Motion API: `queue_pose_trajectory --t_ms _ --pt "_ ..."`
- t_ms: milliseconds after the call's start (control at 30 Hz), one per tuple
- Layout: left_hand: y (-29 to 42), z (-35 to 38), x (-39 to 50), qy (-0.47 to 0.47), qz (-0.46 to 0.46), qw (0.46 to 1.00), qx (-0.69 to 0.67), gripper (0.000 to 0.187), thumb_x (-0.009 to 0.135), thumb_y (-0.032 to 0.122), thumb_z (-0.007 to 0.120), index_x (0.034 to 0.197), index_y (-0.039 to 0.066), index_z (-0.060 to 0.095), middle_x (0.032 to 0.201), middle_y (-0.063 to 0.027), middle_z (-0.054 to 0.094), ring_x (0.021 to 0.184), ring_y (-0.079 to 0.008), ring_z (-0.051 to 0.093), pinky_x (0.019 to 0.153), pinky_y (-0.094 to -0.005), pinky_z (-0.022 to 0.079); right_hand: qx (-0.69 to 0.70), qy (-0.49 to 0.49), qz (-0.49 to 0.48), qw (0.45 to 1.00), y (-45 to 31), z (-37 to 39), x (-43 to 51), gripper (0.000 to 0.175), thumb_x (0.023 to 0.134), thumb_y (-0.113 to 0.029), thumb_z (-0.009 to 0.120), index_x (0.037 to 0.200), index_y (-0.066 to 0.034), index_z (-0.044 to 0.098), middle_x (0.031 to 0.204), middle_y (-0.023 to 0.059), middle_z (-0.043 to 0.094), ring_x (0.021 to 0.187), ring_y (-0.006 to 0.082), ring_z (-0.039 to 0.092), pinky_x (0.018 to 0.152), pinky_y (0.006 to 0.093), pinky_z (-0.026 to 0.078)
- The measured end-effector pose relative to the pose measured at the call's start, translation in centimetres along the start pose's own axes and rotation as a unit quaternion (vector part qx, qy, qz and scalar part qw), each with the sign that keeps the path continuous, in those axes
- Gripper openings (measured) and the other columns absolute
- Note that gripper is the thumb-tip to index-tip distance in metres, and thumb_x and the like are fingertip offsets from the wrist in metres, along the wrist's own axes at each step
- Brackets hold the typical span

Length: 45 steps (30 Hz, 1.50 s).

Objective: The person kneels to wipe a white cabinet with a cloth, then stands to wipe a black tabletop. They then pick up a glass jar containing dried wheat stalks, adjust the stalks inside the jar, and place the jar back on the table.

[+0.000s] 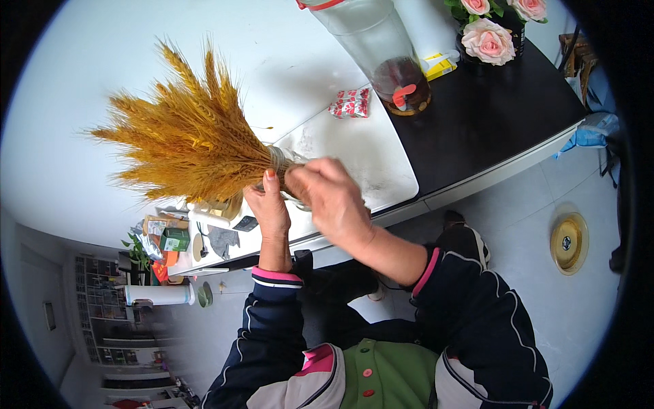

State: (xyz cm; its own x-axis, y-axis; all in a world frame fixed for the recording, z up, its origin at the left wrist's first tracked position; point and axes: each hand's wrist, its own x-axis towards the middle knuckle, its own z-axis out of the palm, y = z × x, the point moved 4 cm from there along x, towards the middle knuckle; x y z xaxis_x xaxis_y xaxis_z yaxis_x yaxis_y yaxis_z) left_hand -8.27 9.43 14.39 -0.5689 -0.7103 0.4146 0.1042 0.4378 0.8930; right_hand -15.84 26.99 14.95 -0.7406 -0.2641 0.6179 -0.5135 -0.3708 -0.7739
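Note:
A thick bunch of golden dried wheat ears [189,133] fans out to the upper left in front of the white wall. Its stems gather at a narrow neck with a pale band [278,159] around it. Something clear and shiny, glass or plastic, shows beside the stems. My left hand [271,209] grips the bunch just under the ears, thumb raised along it. My right hand [334,199], slightly blurred, has curled fingers at the stems below the band. What its fingers hold is hidden, and the lower stems are mostly covered by this hand.
A white board [391,168] lies on the dark cabinet top [475,102]. Behind are a red-and-white packet [350,104], a tall glass jar [378,46] with a red tap, a yellow box [440,67] and pink roses [489,42]. A grey cloth [223,241] lies leftward; an amber basin [568,243] is floor-level.

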Motion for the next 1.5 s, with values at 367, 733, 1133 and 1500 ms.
queue_pose_trajectory --t_ms 367,733,1133,1500 --pt "0.4 0.7 -0.5 -0.009 0.023 0.999 -0.042 0.044 0.094 0.027 0.069 0.117 -0.008 0.054 0.107 -0.0103 0.063 0.095 -0.0162 0.057 0.089 -0.0304 0.046 0.028 -0.054 0.066 0.996 5.0 1.2 4.4 0.02 0.091 0.003 0.052 0.101 0.0034 0.069 0.096 0.0187 0.067 0.088 0.0337 0.065 0.08 0.0365 0.051" --pt "0.7 0.9 -0.8 0.034 0.035 0.999 -0.014 0.049 0.091 0.04 0.071 0.101 -0.006 0.057 0.091 -0.0045 0.059 0.081 -0.0104 0.05 0.074 -0.0264 0.043 -0.031 -0.209 0.154 0.965 7.1 2.0 5.5 0.026 0.091 0.003 0.05 0.108 0.0021 0.07 0.102 0.0175 0.066 0.085 0.0284 0.067 0.08 0.0328 0.051" --pt "0.7 1.4 -0.4 0.023 0.038 0.998 -0.037 0.046 0.091 0.037 0.072 0.102 -0.002 0.05 0.094 -0.0055 0.055 0.083 -0.0114 0.049 0.076 -0.0261 0.044 0.004 -0.122 0.053 0.991 7.7 1.3 3.9 0.024 0.091 0.002 0.052 0.106 -0.0001 0.07 0.093 0.0184 0.066 0.087 0.0347 0.064 0.078 0.0381 0.051" --pt "1.9 2.0 -0.8 0.045 0.022 0.999 0.001 0.043 0.092 0.03 0.07 0.108 -0.008 0.058 0.101 -0.0095 0.063 0.089 -0.0141 0.055 0.083 -0.029 0.046 -0.102 -0.051 0.184 0.976 9.4 -0.5 -1.1 0.027 0.088 0.001 0.055 0.109 -0.0053 0.07 0.101 0.0195 0.061 0.098 0.0378 0.058 0.086 0.0436 0.048"
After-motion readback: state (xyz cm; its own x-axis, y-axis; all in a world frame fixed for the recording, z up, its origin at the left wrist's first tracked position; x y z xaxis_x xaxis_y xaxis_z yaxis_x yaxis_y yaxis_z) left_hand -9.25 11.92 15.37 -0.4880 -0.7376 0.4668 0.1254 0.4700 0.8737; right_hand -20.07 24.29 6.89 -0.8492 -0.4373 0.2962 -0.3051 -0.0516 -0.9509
